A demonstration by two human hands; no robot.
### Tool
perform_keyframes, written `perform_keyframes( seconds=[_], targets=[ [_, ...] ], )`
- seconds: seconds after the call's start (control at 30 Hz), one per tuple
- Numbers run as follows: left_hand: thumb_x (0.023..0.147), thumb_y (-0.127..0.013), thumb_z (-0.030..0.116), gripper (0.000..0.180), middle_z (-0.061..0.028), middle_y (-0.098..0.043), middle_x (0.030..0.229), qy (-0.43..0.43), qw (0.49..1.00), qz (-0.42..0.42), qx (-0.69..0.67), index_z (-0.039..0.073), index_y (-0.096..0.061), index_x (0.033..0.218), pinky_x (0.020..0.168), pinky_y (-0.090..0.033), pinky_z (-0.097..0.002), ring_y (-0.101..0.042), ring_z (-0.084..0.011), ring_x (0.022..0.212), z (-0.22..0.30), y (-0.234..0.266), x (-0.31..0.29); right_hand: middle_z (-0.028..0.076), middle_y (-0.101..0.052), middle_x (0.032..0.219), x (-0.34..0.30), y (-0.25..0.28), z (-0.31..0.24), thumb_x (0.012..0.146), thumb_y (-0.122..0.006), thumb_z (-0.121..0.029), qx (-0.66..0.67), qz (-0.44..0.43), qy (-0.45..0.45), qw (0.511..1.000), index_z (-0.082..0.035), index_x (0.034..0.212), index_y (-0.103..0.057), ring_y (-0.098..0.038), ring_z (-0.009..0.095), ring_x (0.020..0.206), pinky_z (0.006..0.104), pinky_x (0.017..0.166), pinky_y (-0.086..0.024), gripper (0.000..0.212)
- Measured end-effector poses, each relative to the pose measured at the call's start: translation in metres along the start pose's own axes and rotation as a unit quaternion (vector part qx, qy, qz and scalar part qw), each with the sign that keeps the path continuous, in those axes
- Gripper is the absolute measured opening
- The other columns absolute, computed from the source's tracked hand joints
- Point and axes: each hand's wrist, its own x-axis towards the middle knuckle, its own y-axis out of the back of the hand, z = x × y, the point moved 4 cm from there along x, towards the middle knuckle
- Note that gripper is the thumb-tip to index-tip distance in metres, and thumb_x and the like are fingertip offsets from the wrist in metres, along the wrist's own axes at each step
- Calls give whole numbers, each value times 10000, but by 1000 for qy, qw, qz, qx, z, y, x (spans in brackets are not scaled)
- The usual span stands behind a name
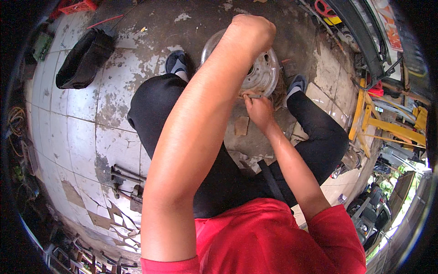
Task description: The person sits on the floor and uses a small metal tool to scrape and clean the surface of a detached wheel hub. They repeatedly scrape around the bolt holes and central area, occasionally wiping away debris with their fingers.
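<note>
A silver steel wheel rim (268, 73) lies on the floor between my feet, partly covered by my left forearm. My left hand (253, 31) is raised over the rim, curled into a fist; its fingers face away, so whatever it grips is hidden. At the rim's near edge, my right hand (260, 111) is closed around a short, thin grey metal piece (254, 96) with its tip by the rim. A small brown flat scrap (242, 125) lies on the floor just nearer than the rim.
A black open bag-like container (84, 59) stands at the left on worn white tiles. Metal tools (125, 176) lie left of my leg. Yellow metal stands (365, 121) and parts crowd the right. A red crate (77, 7) is at the far left.
</note>
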Motion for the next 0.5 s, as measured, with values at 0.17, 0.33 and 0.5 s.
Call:
perform_keyframes(
  seconds=[0.17, 0.33, 0.5],
  targets=[
    [841, -602, 255, 289, -173, -674, 1037, -3, 1000, 3, -3, 69, -691, 1044, 803, -541, -431, -659, -343, 960, -1, -3, 4, 210, -660, 862, 5, 30, 6, 916, -551, -248, 56, 9, -80, 995, -53, 997, -666, -621, 413, 834, 465, 717, -485, 241],
    [844, -611, 270, 297, -172, -673, 1038, -1, 1000, 1, -6, 62, -691, 1041, 802, -543, -431, -657, -341, 966, -1, 0, 4, 207, -660, 819, 0, 21, -6, 916, -567, -241, 105, 90, 59, 989, -49, 1007, -666, -633, 397, 783, 450, 679, -480, 235],
    [843, -614, 273, 298, -174, -675, 1029, 1, 1000, -2, -1, 55, -693, 1029, 802, -544, -431, -657, -342, 963, 1, 0, 2, 204, -664, 864, 6, 19, 29, 909, -570, -248, 164, -6, -109, 980, -61, 982, -668, -633, 398, 814, 448, 697, -482, 224]
  ],
)
